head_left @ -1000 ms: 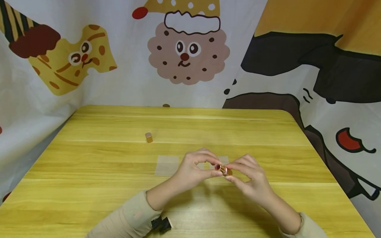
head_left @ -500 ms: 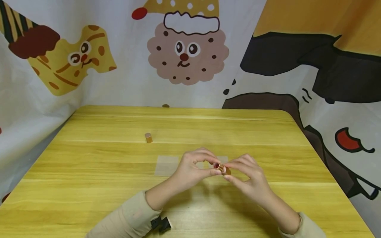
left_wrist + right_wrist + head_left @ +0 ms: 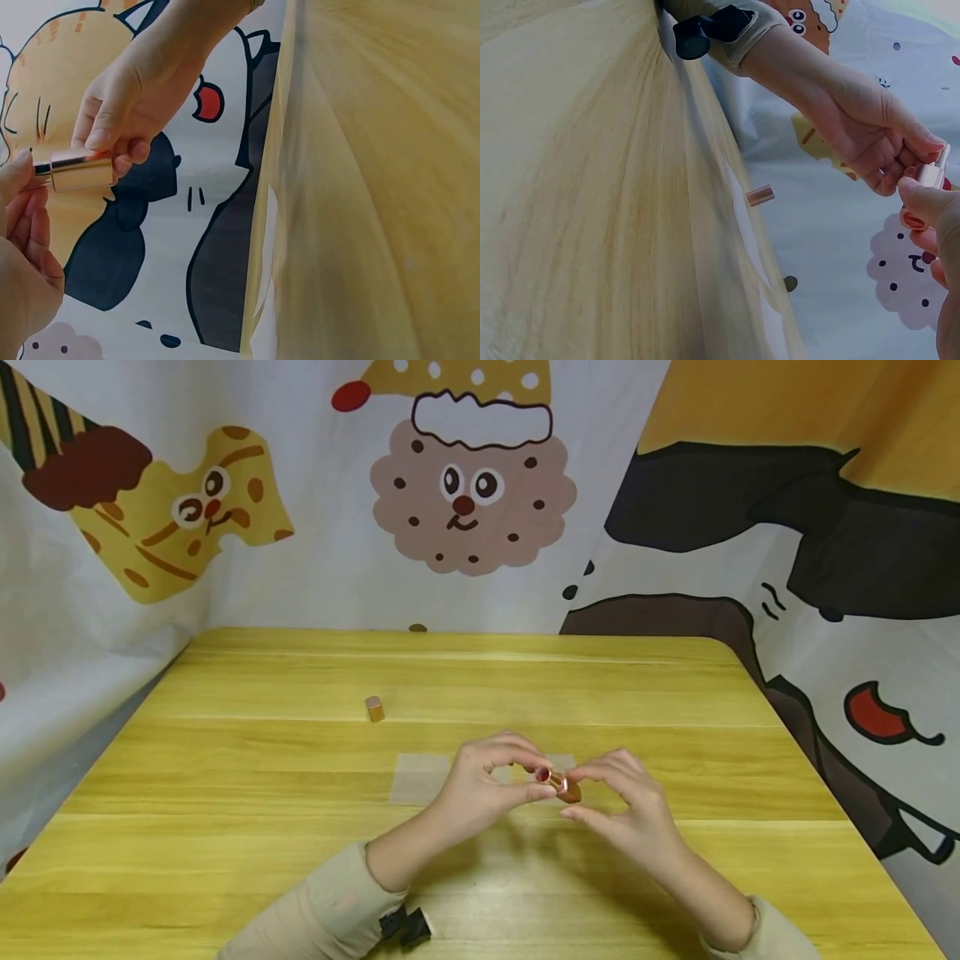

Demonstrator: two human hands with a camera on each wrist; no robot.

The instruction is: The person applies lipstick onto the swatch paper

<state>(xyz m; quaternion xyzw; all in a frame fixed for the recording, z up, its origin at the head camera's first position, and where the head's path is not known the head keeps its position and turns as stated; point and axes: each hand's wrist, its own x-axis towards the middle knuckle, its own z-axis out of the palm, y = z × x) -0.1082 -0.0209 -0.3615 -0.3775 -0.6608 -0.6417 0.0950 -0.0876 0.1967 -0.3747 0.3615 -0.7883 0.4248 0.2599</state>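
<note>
Our lipstick tube (image 3: 556, 782) is up over the worktop (image 3: 225, 777), with 12 o'clock at the far edge. Both our hands are well in from the left and right edges. The far edge meets a curtain (image 3: 480, 602) with funny food faces on it.

Our left hand (image 3: 487, 772) pinches the front of the tube, its fingers close together. Our right hand (image 3: 637, 797) has its fingers narrow round the gold base. The tube's open end points to 10 o'clock, and it is dark red inside.

Its gold cap (image 3: 375, 709) stands upright at 10 o'clock from the tube, well apart from our hands. One thin white sheet (image 3: 420, 779) lies flat at 9 o'clock. A second sheet (image 3: 561, 764) is partly hidden behind our fingers.

The base has a red label (image 3: 913, 220), but its writing is too small for us to read.
</note>
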